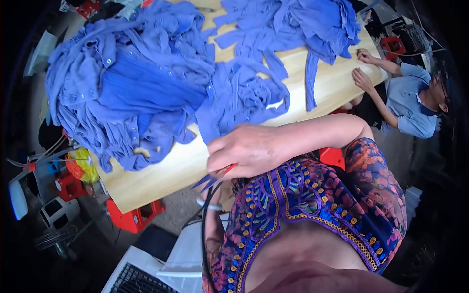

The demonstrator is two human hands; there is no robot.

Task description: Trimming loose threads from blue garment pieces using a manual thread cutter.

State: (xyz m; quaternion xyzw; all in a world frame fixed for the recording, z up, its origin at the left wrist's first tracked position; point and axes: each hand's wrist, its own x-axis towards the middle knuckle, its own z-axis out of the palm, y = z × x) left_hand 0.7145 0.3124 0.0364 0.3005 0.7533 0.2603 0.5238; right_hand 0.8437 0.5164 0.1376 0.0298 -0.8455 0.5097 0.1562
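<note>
A garment workshop: heaps of blue shirts [132, 83] cover a long wooden tabletop [161, 171], red crates [134, 217] sit beneath its near edge, and a co-worker [410, 100] sits at its far end.

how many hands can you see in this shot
3. The person's right hand is at the near table edge, closed on a red-handled tool. A co-worker's two hands rest on the table's far right end. The person's left hand is hidden.

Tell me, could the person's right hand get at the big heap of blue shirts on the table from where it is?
Probably yes. The right hand, holding small red-handled snips, hangs over the wooden table edge right beside the heap of blue shirts, with nothing standing between them. The snips keep its fingers busy, though.
</note>
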